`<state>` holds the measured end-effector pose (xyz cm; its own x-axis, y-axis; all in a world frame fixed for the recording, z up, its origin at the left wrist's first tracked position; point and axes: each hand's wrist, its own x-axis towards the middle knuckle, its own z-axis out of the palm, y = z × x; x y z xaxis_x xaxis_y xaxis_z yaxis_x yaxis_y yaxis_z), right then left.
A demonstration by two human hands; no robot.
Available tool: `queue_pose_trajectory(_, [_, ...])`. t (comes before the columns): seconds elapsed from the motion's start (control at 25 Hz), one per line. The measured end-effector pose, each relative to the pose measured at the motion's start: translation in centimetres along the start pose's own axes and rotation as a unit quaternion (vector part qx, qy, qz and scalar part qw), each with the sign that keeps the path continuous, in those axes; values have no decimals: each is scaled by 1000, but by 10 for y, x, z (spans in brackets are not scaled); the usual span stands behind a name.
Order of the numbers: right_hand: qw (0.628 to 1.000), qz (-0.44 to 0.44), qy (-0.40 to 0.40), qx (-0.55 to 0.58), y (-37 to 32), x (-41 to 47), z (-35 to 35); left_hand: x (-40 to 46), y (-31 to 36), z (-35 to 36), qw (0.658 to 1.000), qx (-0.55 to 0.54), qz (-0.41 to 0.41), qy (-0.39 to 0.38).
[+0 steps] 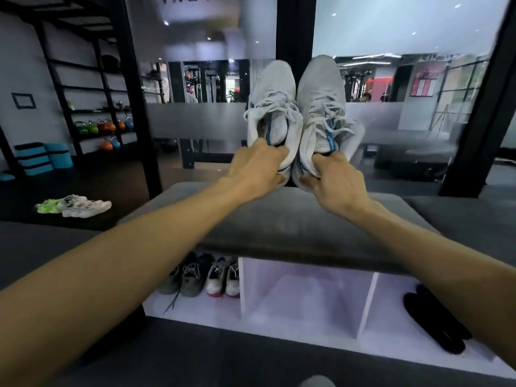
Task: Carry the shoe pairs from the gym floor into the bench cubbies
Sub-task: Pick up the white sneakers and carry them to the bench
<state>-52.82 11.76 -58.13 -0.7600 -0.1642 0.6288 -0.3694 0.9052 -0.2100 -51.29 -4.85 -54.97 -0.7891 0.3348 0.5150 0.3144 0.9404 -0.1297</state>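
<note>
Running across the lower half of the view, the bench has a grey padded surface on top and white cubbies underneath, well below both hands. Its left cubby already holds a grey pair and a white pair with pink toes; the right one holds a black pair; the middle one, straight under the hands, shows only its white walls and floor.

Above the padded surface, the white shoes with blue trim are held up side by side — the left shoe and the right shoe touching along their inner sides, toes pointing up and away from the person, heels low and toward the wrists. So each shoe's long axis runs nearly upright, whereas the cubby mouth faces the person and sits lower down.

Each hand has its own shoe. The left hand pinches the heel collar of the left shoe, fingers hooked inside the opening and thumb outside under the heel. The right hand grips the right shoe the same way, fingers curled into its opening.

My reading is that the pair must come down past the front edge of the padded surface and tip toe-first — level — into the middle cubby, which lies about equally near both hands. Another pair, a green one beside a whitish one, waits on the dark gym floor far to the left.
</note>
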Motion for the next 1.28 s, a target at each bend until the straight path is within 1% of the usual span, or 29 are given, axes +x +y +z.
queue_pose_trajectory(0.12, [999,18,-34,13,-9,-55,50,-54,-4,51,1000,-23,-1,-19])
queue_pose_trajectory(0.28, [997,32,-65,22,-22,-128,99,-120,-6,100,996,-47,-5,-76])
queue_pose_trajectory(0.4, [993,51,-98,34,-30,-181,126,-171,0,129,993,-65,-7,-102])
queue_pose_trajectory(0.52, [987,69,-139,30,-34,-233,152,-217,10,160,985,-82,-14,-154])
queue_pose_trajectory(0.68, [977,86,-195,22,-30,-280,180,-257,24,199,976,-98,-19,-195])
queue_pose_trajectory(0.8, [968,105,-225,28,-19,-300,199,-269,32,228,965,-131,-23,-226])
queue_pose_trajectory(0.92, [961,111,-251,28,-6,-304,220,-267,34,257,956,-139,-26,-256])
queue_pose_trajectory(1.12, [949,121,-289,24,19,-282,264,-245,25,313,945,-144,-41,-290])
queue_pose_trajectory(1.28, [935,144,-325,17,52,-257,317,-215,12,374,938,-146,-38,-312])
